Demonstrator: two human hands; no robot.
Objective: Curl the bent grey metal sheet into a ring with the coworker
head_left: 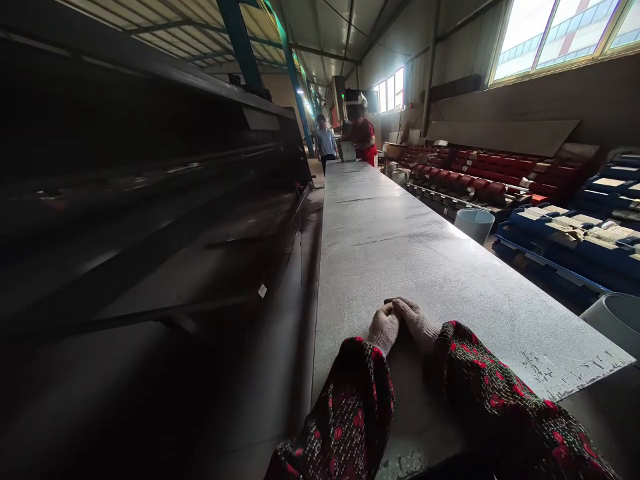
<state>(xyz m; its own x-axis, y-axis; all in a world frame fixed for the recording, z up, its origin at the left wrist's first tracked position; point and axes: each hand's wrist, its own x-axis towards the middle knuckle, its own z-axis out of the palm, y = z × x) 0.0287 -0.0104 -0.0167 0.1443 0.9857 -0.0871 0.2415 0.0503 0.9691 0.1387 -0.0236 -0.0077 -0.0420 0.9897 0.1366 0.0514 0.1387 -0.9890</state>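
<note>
My left hand [384,329] and my right hand [416,323], both in pale knit gloves, are clasped together above the near part of a long grey metal sheet [370,247]. The fingers of my right hand lie over those of my left, and both hands are closed. No object shows in either hand, though the fingers partly hide each other. Dark sleeves with a red pattern cover both forearms. The sheet stretches away from me, with dark scuffs on its surface and worn marks near its right corner.
A large dark machine [150,167] runs along the left side of the sheet. Two people stand at the far end. On the right are stacked red parts [465,170], stacked blue parts [565,233] and a pale bucket-like cylinder [474,225]; another pale cylinder [615,319] stands nearer.
</note>
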